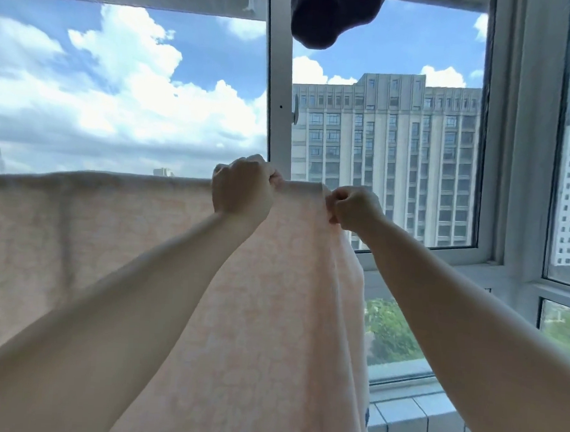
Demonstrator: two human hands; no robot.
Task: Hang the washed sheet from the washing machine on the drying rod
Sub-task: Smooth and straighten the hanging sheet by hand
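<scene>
Fingers of both hands are curled tight on the top edge of the sheet [75, 236], with both bare arms reaching up and forward from the lower corners. On the left hand [242, 188] they close in a fist over that edge; on the right hand [356, 208], just beside it, they pinch the cloth at its upper right corner. Between the two hands a short stretch of the edge runs nearly level and taut. Left of the fingers, the sheet's top edge carries on in a straight, level line to the picture's border, and the cloth hangs flat below it. Below the fingers it falls in long soft folds down to the bottom of the view. It is pale peach-pink with a faint lighter pattern, too soft to make out. Whatever carries the top edge is hidden by the cloth. Above the fingers a dark garment [332, 15] hangs down from the top. Beyond them is a white-framed window [279, 92], with a tall grey building [388, 148] and a cloudy blue sky outside.
</scene>
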